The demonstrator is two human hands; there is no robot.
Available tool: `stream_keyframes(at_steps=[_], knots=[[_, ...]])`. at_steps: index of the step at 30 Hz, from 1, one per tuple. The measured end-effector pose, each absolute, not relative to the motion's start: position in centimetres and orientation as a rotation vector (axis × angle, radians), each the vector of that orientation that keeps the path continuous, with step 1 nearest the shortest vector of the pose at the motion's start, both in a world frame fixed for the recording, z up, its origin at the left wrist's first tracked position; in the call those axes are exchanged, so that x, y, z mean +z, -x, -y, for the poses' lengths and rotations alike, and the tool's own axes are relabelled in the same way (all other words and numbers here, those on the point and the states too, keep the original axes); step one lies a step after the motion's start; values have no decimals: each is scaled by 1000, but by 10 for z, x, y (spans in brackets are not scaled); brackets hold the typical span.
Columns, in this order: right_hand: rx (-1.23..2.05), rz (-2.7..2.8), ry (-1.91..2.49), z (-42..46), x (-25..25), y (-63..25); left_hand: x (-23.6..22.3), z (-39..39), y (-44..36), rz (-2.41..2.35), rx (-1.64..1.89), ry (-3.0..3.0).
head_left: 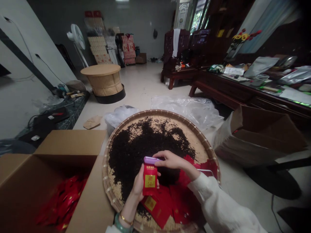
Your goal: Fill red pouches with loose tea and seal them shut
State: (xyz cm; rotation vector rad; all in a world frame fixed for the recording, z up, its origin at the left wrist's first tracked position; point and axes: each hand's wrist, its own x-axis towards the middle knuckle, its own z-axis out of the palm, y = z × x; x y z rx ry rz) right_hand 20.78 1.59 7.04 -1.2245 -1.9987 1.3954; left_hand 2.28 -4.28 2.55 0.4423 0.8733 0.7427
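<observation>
My left hand (139, 182) is wrapped round a small red packet (150, 171) with a gold label, holding it upright. In my right hand (168, 159) is a small purple mini bag sealer (151, 160), which lies across the packet's top edge. Beneath both hands is a round woven bamboo tray (110, 191). Dark loose tea leaves (131, 145) cover much of it. More flat red packets (161, 205) lie on the tray's near right side, one of them showing its gold label.
An open cardboard box (73, 142) at the left holds a heap of red packets (64, 200). Another open box (262, 132) stands at the right, near a dark wooden table (218, 85). Clear plastic sheeting (187, 108) lies beyond the tray. Further back are a round stool (104, 81) and a fan (77, 35).
</observation>
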Motion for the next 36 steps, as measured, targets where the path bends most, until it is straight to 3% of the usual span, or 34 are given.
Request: stream_keyframes(at_steps=[6,13,36], knots=[[1329,1998,1199,-14,68,-199,22,43,-23,-904,725,-424],[1230,2103,1188,-14,67,-198,27,25,-19,-972,1098,-659],[1250,2093,1200,-8,64,-194,36,23,-19,-1002,1100,-729]])
